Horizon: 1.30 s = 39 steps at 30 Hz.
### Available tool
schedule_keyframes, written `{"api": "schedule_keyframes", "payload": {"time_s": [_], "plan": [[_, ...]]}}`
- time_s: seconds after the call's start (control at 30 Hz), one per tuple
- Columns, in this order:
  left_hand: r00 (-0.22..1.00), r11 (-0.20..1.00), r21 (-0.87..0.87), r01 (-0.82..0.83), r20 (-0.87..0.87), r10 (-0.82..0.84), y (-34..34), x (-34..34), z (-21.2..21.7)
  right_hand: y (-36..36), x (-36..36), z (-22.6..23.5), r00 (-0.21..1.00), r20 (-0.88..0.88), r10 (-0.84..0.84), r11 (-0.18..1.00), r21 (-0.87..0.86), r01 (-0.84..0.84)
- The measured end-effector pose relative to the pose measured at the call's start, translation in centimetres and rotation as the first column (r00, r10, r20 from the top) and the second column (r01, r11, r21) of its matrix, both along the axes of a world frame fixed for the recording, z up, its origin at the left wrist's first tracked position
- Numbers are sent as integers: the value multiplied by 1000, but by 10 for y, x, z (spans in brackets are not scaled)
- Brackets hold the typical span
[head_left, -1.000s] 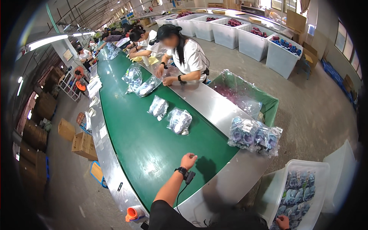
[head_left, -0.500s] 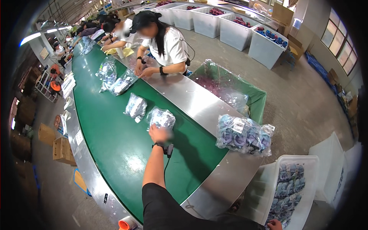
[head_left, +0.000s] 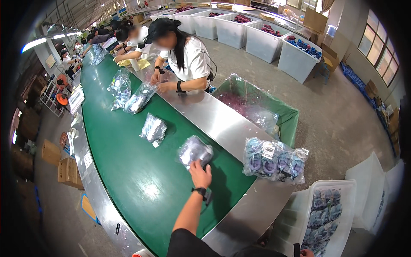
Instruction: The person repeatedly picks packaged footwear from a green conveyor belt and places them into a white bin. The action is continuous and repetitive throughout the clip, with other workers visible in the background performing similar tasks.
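My left hand (head_left: 199, 174) reaches over the green conveyor belt (head_left: 141, 188). Its fingers grip the near edge of a clear plastic bag (head_left: 195, 150) with pale bluish contents, blurred by motion. Another packed bag (head_left: 153, 129) lies on the belt just beyond it, to the left. Only a sliver of my right hand (head_left: 306, 252) shows at the lower edge, beside a white bin (head_left: 353, 201) holding rows of bagged shoes; its fingers are hidden. On the metal edge at right rests a larger clear bag (head_left: 274, 160) of blue and purple shoes.
Across the belt a co-worker (head_left: 188, 60) handles a plastic bag (head_left: 140, 97) at the metal ledge (head_left: 214, 111). Behind that ledge stands a green-lined container (head_left: 289, 124) with plastic film. Several white tubs (head_left: 263, 43) of coloured shoes line the back. Cardboard boxes (head_left: 68, 171) sit at left.
My left hand has come nearer and to the right, drawing the bag along the belt with it. My right hand has dropped lower, mostly out of the picture.
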<state>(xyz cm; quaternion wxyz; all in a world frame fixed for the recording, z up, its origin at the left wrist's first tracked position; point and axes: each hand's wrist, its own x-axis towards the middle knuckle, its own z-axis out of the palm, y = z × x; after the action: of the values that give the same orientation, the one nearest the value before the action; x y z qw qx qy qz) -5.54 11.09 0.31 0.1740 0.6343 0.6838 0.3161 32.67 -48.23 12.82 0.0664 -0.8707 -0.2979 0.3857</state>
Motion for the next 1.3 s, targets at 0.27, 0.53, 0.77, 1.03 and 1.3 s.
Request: {"api": "schedule_keyframes", "payload": {"time_s": [0.27, 0.53, 0.77, 1.03, 1.3], "plan": [[-280, 948, -310, 71, 906, 317, -85, 54, -17, -8, 14, -9, 999, -10, 30, 1000, -7, -30], [-343, 927, -341, 158, 861, 375, -102, 34, -24, -26, 34, -53, 993, 85, 85, 983, 156, -98], [-211, 831, -343, 438, 859, 466, -173, 51, 53, 17, 29, -31, 996, -89, 21, 959, 284, 5], [26, 495, -391, 776, 804, 594, -281, 134, 127, 68, 29, 40, 979, -182, 95, 837, 546, 20], [411, 22, -483, 876, 769, 490, -388, 221, 146, 58, 23, 82, 898, 112, 425, 506, 793, -338]]}}
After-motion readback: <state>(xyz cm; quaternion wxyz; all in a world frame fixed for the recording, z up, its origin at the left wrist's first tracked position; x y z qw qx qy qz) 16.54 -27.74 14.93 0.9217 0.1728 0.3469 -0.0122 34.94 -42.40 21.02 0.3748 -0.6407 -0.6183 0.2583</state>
